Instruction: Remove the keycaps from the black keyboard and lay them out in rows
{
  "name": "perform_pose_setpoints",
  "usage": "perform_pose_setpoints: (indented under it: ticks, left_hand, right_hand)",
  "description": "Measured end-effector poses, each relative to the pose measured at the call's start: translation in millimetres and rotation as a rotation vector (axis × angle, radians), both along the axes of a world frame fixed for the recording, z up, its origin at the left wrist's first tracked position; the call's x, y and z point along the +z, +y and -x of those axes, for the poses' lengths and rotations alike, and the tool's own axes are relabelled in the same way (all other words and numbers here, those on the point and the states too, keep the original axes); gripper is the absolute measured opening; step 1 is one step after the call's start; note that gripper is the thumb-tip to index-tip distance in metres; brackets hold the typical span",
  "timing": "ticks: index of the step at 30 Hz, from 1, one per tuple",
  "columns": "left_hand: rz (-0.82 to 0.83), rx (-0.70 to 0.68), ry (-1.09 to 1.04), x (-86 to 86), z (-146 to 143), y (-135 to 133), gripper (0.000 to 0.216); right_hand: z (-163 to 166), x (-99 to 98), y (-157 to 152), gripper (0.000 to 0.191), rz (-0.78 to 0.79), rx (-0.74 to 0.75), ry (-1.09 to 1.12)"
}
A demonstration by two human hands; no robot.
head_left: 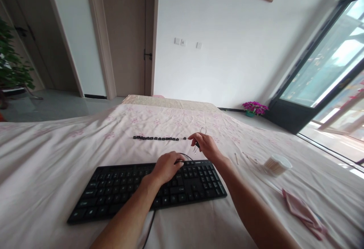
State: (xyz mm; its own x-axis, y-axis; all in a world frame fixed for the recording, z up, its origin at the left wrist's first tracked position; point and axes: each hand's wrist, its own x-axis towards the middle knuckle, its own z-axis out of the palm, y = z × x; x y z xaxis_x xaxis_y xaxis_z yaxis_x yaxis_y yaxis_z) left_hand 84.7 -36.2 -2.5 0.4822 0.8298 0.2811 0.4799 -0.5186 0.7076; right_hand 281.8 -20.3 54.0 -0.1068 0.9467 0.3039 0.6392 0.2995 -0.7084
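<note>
A black keyboard (196, 184) lies across the cloth in front of me, tilted a little. My left hand (167, 167) rests over its top rows, fingers curled and gripping near the back edge. Just beyond the keyboard, my right hand (206, 145) pinches a keycap puller (197, 145) with a black middle and thin wire loops. Beside the right fingertips sits a single black keycap (184, 138). To its left, several more keycaps (159, 138) form a line on the cloth. My left hand and forearm hide part of the keys.
A pale flowered cloth (71, 173) covers the surface. On the right stand a clear tub of cotton swabs (277, 165), a few loose swabs (236, 158) and a folded pink cloth (303, 211). The keyboard's cable (149, 229) runs toward me.
</note>
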Motion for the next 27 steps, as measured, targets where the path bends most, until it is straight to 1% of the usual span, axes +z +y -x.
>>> perform_pose_setpoints:
  ticks: [3, 6, 9, 12, 16, 18, 21, 24, 25, 27]
  left_hand:
    - [-0.041, -0.041, 0.031, 2.8, 1, -1, 0.022]
    - [-0.005, -0.095, -0.005, 4.9, 6, 1, 0.024]
    - [0.072, -0.102, 0.0, 5.9, 15, 5, 0.021]
    - [0.119, -0.105, 0.01, 4.9, 22, 8, 0.02]
    - [0.127, -0.083, -0.003, 2.4, 25, 10, 0.022]
    - [0.121, -0.063, 0.025, 4.0, 26, 10, 0.023]
    - [0.094, -0.021, 0.136, 12.3, 24, 9, 0.024]
    - [0.033, 0.033, 0.232, 21.9, 16, 7, 0.024]
    - [0.017, 0.035, 0.225, 23.6, 11, 6, 0.025]
    - [-0.001, -0.009, 0.161, 23.3, 2, 3, 0.028]
  right_hand:
    - [6, -5.8, -13, 0.032, 0.091, -0.02, 0.215]
    - [12, -8.1, -22, 0.028, 0.139, 0.02, 0.341]
    - [18, -8.0, -30, 0.027, 0.109, 0.05, 0.419]
    - [26, -12.3, -35, 0.027, 0.071, 0.055, 0.481]
    - [32, -22.4, -40, 0.028, 0.061, 0.093, 0.523]
    - [31, -25.1, -43, 0.028, 0.038, 0.089, 0.547]
    - [28, -25.0, -49, 0.032, -0.01, 0.075, 0.496]
    - [25, -23.3, -56, 0.044, -0.05, 0.057, 0.354]
    - [24, -22.9, -58, 0.047, -0.061, 0.048, 0.317]
    - [24, -22.5, -61, 0.048, -0.074, 0.039, 0.274]
